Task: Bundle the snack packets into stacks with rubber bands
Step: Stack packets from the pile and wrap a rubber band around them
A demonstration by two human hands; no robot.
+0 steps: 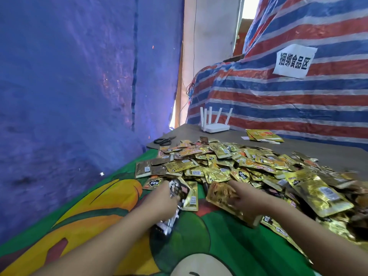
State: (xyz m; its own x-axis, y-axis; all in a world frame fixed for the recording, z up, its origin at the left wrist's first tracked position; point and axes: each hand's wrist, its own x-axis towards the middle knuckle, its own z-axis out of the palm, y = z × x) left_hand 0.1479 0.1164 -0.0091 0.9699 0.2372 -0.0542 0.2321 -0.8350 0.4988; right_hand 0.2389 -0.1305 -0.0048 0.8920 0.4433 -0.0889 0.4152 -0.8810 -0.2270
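My left hand (162, 198) grips a few dark packets (179, 193); my right hand (242, 198) clasps a gold stack (225, 198). The loose pile (249, 168) lies just beyond both hands. I should square the edges flush before banding (I see no rubber bands here), sorting like with like.

Just one view here, a wide-angle head cam looking forward and down along both forearms. It sits close over the near edge of the table (328, 154), so the packet pile (239, 168) fills the lower right. Tilted a bit, with the blue tarp (69, 86) on the left and the striped tarp (288, 100) straight behind the table.
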